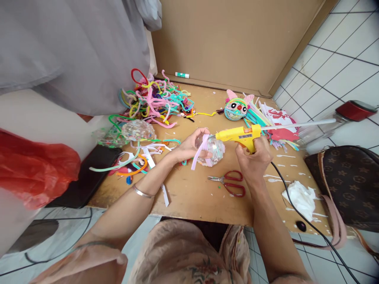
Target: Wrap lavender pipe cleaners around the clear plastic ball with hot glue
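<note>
In the middle of the head view, my left hand (189, 146) is closed round a clear plastic ball (218, 152) with whitish smears on it. A lilac pipe cleaner (199, 153) lies across the ball under my fingers, one end hanging free. My right hand (254, 156) grips a yellow hot glue gun (235, 134) by its handle. The gun's nozzle points left and is at the pipe cleaner; whether it touches, I cannot tell. A long clear glue stick (299, 124) sticks out of its back. Red-handled scissors (229, 182) lie below, blades pointing left.
A tangled heap of coloured pipe cleaners (156, 98) lies at the back left, near more clear balls (138, 130). A decorated ball with eyes and pink ears (236, 108) sits at the back right. A brown handbag (346, 185), crumpled tissue (301, 199) and black cord (291, 193) occupy the right side.
</note>
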Demonstrator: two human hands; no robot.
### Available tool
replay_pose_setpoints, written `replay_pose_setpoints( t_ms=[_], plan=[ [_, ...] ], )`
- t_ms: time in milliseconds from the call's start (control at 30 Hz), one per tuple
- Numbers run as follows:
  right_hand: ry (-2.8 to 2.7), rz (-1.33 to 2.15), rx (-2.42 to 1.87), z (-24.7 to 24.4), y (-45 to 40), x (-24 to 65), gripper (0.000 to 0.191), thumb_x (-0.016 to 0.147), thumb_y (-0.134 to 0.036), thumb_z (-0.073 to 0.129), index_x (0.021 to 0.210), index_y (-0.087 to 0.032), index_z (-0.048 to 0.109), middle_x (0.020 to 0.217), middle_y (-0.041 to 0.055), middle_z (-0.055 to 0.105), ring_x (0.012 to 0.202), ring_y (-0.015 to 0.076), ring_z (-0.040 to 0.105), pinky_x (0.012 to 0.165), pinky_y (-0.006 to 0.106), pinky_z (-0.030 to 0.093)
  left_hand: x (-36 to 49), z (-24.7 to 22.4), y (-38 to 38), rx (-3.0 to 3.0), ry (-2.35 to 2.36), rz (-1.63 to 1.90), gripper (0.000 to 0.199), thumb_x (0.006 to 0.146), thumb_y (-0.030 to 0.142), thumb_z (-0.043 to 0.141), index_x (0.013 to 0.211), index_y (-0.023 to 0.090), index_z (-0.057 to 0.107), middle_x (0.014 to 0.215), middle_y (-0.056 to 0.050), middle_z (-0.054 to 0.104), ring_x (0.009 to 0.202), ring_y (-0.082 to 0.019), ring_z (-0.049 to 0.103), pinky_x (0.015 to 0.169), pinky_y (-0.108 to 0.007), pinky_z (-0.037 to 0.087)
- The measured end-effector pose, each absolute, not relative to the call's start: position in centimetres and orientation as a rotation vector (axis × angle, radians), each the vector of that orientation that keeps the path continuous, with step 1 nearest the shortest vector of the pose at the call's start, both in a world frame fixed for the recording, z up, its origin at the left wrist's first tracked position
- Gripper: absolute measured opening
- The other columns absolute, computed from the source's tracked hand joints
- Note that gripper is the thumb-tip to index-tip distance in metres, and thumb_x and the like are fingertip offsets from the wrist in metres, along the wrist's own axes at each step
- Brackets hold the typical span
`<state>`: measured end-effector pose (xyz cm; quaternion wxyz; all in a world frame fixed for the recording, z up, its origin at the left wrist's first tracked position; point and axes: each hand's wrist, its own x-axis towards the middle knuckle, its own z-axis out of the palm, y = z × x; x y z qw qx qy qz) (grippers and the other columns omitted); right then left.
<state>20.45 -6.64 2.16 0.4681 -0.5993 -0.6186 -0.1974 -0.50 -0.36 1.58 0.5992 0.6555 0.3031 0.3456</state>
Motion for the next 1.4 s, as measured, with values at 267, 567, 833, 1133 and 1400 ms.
replay_pose_setpoints(
  t_ms=[267,567,833,1133,1400],
  plan=[
    [-1.547,-0.458,-1.492,2.14,-6.70,20.34,0.012,0.075,-0.024,0.056,0.074,-0.024,0.044,0.075,0.0005,0.052,0.072,0.0173,0.052,0.064,0.030,0.042,-0.53,1.83,-0.68,1.492,0.706,0.797,0.065,0.052,0.026,0.081,0.104,0.021,0.043,0.096,0.002,0.047,0.078,-0.010,0.046,0.067,-0.023,0.041],
    [-1.515,-0.426,-1.478,2.19,-6.69,20.48,0.011,0.073,-0.022,0.056,0.075,-0.024,0.045,0.075,0.0001,0.052,0.071,0.0173,0.052,0.064,0.030,0.042,-0.54,1.63,-0.45,1.501,0.692,0.805,0.066,0.051,0.027,0.082,0.104,0.020,0.043,0.095,0.002,0.047,0.077,-0.009,0.045,0.066,-0.022,0.040],
    [-1.528,-0.400,-1.467,2.26,-6.74,20.14,0.015,0.072,-0.022,0.056,0.071,-0.024,0.042,0.072,-0.0010,0.049,0.068,0.0164,0.050,0.063,0.029,0.041,-0.57,1.92,-0.81,1.494,0.699,0.792,0.064,0.054,0.028,0.080,0.104,0.022,0.042,0.098,0.001,0.048,0.080,-0.010,0.046,0.067,-0.023,0.041],
    [-1.532,-0.395,-1.487,2.39,-6.73,20.22,0.016,0.073,-0.022,0.056,0.070,-0.025,0.040,0.072,-0.0012,0.048,0.067,0.0155,0.049,0.063,0.029,0.040,-0.62,1.40,-0.52,1.509,0.688,0.795,0.064,0.054,0.029,0.081,0.105,0.022,0.042,0.099,0.002,0.049,0.079,-0.010,0.048,0.068,-0.023,0.040],
    [-1.471,-0.316,-1.539,2.45,-6.41,20.14,0.025,0.070,-0.031,0.058,0.068,-0.026,0.033,0.071,-0.0020,0.045,0.066,0.0158,0.045,0.061,0.029,0.038,-0.51,1.96,-0.70,1.501,0.705,0.808,0.064,0.051,0.027,0.081,0.102,0.021,0.043,0.096,0.002,0.048,0.081,-0.011,0.047,0.071,-0.023,0.040]
  ],
)
